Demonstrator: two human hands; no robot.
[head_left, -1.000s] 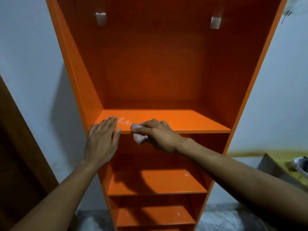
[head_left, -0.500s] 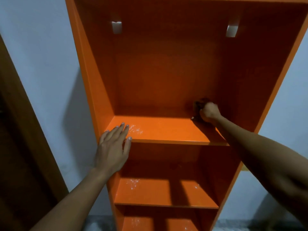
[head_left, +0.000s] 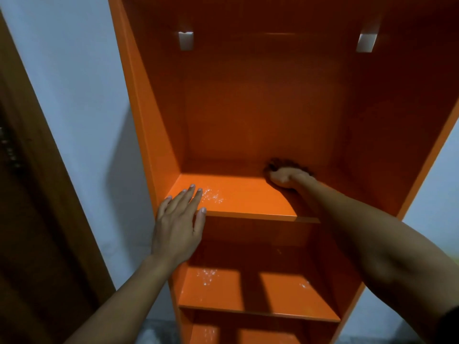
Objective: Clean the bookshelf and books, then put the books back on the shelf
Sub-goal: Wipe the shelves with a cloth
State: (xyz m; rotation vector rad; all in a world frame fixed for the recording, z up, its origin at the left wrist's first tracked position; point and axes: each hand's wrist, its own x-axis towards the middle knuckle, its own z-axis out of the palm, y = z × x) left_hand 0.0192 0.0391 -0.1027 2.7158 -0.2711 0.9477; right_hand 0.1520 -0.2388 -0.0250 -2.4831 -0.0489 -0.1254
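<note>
An orange bookshelf point(head_left: 248, 120) stands against the wall with no books in it. My left hand point(head_left: 178, 219) lies flat and open on the front left corner of the upper board point(head_left: 248, 197), fingers apart. My right hand point(head_left: 285, 178) is deep at the back of that board, right of the middle, closed on a cloth; only a dark frayed edge of the cloth point(head_left: 275, 163) shows above the fist. Small wet specks point(head_left: 213, 196) glisten on the board beside my left fingers.
Two lower boards point(head_left: 285, 291) sit beneath, also speckled with wet drops. Two pale brackets point(head_left: 185, 40) are fixed high on the back panel. A brown wooden door frame point(head_left: 37, 194) runs down the left; a pale wall point(head_left: 87, 95) flanks the shelf.
My right hand left the board's front edge, reached to the back right corner with the cloth, then slid a little leftward. My left hand stayed flat at the front left corner.
</note>
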